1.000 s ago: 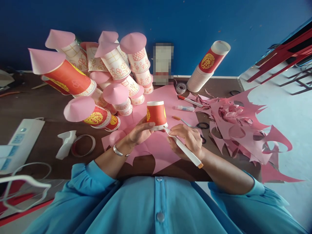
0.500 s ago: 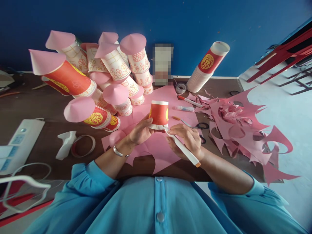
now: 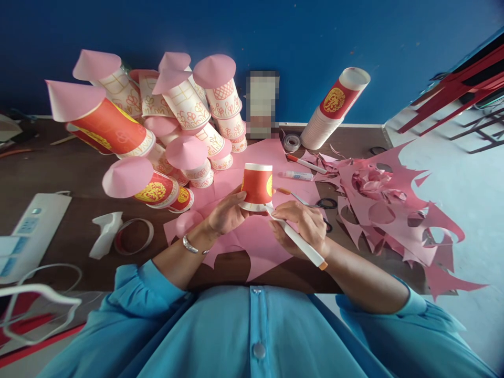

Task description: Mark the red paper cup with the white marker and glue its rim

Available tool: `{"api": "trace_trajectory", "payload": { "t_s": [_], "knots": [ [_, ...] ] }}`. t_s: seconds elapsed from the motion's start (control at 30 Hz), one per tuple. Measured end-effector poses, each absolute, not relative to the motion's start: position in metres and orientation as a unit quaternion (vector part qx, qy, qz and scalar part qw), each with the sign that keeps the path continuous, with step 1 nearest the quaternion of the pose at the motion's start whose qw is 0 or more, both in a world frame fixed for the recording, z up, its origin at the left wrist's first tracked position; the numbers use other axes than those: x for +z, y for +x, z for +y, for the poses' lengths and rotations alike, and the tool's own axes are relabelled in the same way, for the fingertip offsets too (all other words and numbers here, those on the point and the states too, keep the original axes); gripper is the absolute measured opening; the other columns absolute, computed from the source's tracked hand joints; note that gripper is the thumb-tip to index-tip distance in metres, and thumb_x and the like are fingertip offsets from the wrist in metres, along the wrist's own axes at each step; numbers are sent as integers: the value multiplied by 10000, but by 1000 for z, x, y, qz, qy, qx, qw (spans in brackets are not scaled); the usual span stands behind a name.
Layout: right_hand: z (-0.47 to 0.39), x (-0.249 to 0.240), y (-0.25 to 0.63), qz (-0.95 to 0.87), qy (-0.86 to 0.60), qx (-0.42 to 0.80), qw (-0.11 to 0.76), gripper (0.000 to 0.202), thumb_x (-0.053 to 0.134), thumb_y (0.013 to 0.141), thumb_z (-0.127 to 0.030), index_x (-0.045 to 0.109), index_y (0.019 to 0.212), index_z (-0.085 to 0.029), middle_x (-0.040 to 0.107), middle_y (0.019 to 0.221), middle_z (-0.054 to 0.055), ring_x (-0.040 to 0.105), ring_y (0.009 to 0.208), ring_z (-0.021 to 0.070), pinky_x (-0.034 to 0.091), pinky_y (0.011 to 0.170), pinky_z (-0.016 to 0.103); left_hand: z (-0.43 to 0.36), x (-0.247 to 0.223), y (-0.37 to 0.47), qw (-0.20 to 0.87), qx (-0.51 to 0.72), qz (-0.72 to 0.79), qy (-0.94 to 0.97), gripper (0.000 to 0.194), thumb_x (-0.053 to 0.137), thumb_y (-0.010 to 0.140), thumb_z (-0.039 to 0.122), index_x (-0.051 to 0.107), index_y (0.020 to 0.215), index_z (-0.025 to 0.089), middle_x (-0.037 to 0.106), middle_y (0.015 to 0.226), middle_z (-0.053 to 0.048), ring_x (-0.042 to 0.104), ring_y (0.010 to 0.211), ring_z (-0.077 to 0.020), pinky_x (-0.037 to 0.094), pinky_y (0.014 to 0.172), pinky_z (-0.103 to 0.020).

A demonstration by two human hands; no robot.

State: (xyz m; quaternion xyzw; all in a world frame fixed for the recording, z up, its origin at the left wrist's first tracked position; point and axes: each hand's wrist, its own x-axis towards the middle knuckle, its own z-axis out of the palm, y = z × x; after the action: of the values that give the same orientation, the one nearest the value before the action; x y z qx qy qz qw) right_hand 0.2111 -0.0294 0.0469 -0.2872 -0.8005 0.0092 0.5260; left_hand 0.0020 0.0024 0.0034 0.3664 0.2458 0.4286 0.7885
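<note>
My left hand (image 3: pixel 226 212) grips a red paper cup (image 3: pixel 255 185) with a yellow emblem at its right side and white bands at both ends. My right hand (image 3: pixel 302 220) is closed around a white marker (image 3: pixel 302 245) with an orange end. The marker's tip meets the white band at the cup's lower right. Under both hands lie pink paper sheets (image 3: pixel 268 257). Scissors (image 3: pixel 326 203) rest just beyond my right hand, partly hidden by it.
Decorated cup towers (image 3: pixel 191 113) with pink cone roofs crowd the left back. A cup stack (image 3: pixel 321 126) stands at the right back, near pink paper scraps (image 3: pixel 378 199). A glue stick (image 3: pixel 297 175), tape rolls (image 3: pixel 134 236) and a power strip (image 3: pixel 37 231) lie around.
The cup has turned slightly, so more of its yellow emblem shows. The marker's orange end has shifted a little to the right. Both hands keep their holds.
</note>
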Motion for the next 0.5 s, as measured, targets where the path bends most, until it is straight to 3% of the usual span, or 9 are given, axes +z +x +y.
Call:
{"api": "trace_trajectory", "payload": {
  "t_s": [0.2, 0.5],
  "knots": [
    [-31, 46, 211, -803, -287, 15, 521, 114, 701, 1082, -154, 664, 1142, -242, 832, 860, 14, 821, 699, 163, 656, 642, 237, 1, -6, -1, 788, 427, 249, 366, 554, 872, 934, 657, 794, 1211, 184, 889, 1074, -122, 863, 977, -309, 679, 908, -446],
    [-28, 46, 213, -801, -279, 21, 529, 137, 712, 1055, -138, 672, 1138, -238, 823, 830, 16, 807, 664, 175, 653, 617, 252, 2, -3, 1, 778, 435, 253, 376, 509, 835, 955, 652, 822, 1163, 188, 883, 1077, -133, 847, 956, -311, 683, 944, -490]
  ]
}}
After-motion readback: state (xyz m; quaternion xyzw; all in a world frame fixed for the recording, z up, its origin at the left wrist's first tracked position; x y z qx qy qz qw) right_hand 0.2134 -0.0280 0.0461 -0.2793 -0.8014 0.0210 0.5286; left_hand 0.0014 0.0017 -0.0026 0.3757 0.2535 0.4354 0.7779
